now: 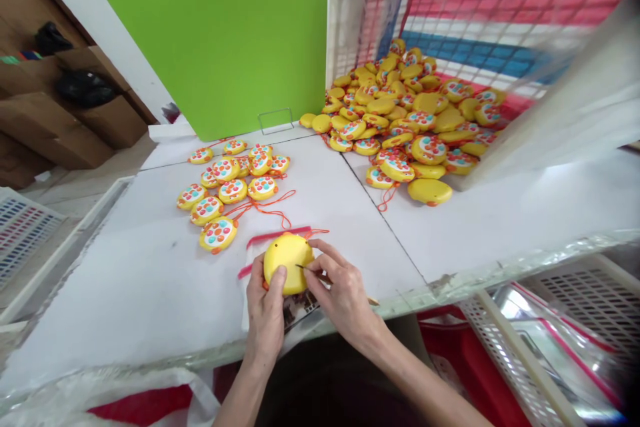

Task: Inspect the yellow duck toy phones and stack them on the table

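Note:
My left hand (266,307) grips a round yellow plastic toy (285,253) by its lower left edge, with the thumb across its face. The toy's plain yellow side faces up and shows small dark dots near the top edge. Pinched in my right hand (345,283) is a slim brush-like tool (324,277) with a dark tip and a tan end; its exact kind is unclear. The tip meets or hovers just over the toy's right side. Under both hands lies a clear pouch (257,240) with red edging, partly hidden.
Several finished-looking yellow toys (219,233) with coloured buttons and orange cords lie at left. A large heap of similar toys (380,107) fills the back right, against a wire mesh (465,20). A green panel (215,33) stands behind. White baskets (590,293) sit below the table edge.

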Demonstrator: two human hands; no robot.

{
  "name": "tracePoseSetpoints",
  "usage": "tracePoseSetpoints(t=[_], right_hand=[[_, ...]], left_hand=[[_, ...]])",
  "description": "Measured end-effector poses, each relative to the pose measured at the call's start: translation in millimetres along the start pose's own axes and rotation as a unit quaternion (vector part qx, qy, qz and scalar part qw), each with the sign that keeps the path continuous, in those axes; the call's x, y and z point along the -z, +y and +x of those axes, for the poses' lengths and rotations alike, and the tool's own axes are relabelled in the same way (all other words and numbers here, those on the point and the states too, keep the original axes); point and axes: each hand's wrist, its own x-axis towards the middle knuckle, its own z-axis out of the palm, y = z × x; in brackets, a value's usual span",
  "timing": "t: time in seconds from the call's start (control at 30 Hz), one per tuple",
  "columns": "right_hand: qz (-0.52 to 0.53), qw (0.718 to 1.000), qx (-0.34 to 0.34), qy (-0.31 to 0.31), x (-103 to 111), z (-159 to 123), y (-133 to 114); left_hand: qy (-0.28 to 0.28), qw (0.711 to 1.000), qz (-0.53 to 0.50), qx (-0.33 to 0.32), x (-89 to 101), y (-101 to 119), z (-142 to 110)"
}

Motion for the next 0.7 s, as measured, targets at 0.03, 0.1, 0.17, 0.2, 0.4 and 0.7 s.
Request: tracePoseSetpoints(t=[0.03, 0.1, 0.17, 0.2, 0.4, 0.7], right_hand=[[-0.002, 1.0, 0.002, 0.005, 0, 0, 0], [-0.004, 1.0, 0.002, 0.008, 1, 0, 1], [-0.002, 1.0, -0.002, 0.002, 1, -1, 1], [0.0, 1.0, -0.004, -0.003, 2, -1, 0], [-0.021, 1.0, 0.005, -0.012, 1, 0, 3], [-0.164, 0.983, 0.004, 0.077, 74, 10, 71]], left_hand=[[-0.002, 1.0, 0.0, 0.002, 0.0, 0, 0], [-0.001, 1.0, -0.002, 0.006, 0.0, -1, -1], [0.003, 1.0, -0.003, 0.006, 0.1, -1, -1], [0.005, 1.0, -0.002, 0.004, 0.2, -2, -1], [-0.015, 0.999, -0.037, 0.034, 1.3, 0, 3], [-0.045, 0.989, -0.1, 0.099, -1.0, 12, 7]])
